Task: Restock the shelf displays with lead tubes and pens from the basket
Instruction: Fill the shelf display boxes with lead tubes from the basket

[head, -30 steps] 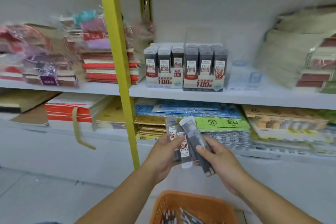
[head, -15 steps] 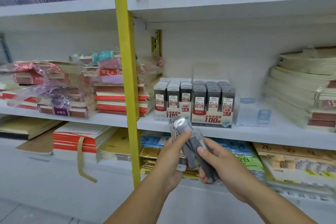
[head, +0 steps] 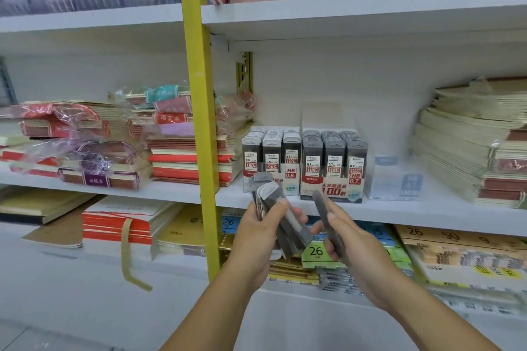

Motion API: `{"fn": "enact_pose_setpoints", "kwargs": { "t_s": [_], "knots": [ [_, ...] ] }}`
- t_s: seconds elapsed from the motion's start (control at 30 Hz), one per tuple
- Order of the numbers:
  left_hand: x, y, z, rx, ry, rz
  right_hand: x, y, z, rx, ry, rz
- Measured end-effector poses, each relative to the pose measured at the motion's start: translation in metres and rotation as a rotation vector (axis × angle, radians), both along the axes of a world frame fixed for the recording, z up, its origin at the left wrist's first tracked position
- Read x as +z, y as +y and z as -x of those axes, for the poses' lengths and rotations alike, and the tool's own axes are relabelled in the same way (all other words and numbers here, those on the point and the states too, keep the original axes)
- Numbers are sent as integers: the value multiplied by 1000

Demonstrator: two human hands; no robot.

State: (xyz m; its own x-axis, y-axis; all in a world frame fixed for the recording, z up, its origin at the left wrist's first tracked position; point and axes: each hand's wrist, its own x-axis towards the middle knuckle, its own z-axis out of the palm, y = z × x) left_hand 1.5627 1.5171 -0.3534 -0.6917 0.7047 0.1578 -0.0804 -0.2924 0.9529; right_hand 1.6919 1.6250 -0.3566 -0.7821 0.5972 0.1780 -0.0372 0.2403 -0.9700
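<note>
So, left hand (head: 256, 239) curls round a loose fan of lead tubes (head: 295, 232), right hand (head: 352, 243) pinches a single tube (head: 320, 205), both just near of the display boxes (head: 332, 177); probably light, stiff, slick plastic, so grip flat sides mid-body, not caps.

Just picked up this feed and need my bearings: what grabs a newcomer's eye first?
The two hands at centre: the left hand grips a bundle of lead tubes, and the right hand holds a single tube beside it. Right behind them, on the middle shelf, stand the 0.5 display and the 0.7 display, both filled with tubes. A yellow post runs down just left of them.
</note>
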Motion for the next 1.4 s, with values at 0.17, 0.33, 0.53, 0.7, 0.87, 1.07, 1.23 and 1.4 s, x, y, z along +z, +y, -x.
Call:
{"fn": "enact_pose_setpoints", "kwargs": {
  "t_s": [0.17, 0.33, 0.53, 0.7, 0.87, 1.07, 1.23, 1.4],
  "knots": [
    [-4, 7, -5, -15, -44, -6, 8, 5, 1, 46, 63, -24],
    [-3, 6, -9, -37, -59, 32, 17, 5, 0, 11, 96, -79],
    [4, 4, -6, -61, -51, 6, 26, 4, 0, 0, 103, -155],
    [9, 13, 0, -80, -93, -29, 68, 27, -12, -244, 269, -309],
    [10, 25, 3, -74, -115, -71, 117, 55, -22, -332, 352, -534],
    [7, 33, 6, -47, -94, -69, 113, 65, -2, -296, 228, -722],
    [4, 36, 9, -43, -92, -58, 109, 62, 7, -313, 202, -791],
    [5, 32, 14, -19, -70, -64, 111, 53, 13, -299, 310, -755]
  ]
}}
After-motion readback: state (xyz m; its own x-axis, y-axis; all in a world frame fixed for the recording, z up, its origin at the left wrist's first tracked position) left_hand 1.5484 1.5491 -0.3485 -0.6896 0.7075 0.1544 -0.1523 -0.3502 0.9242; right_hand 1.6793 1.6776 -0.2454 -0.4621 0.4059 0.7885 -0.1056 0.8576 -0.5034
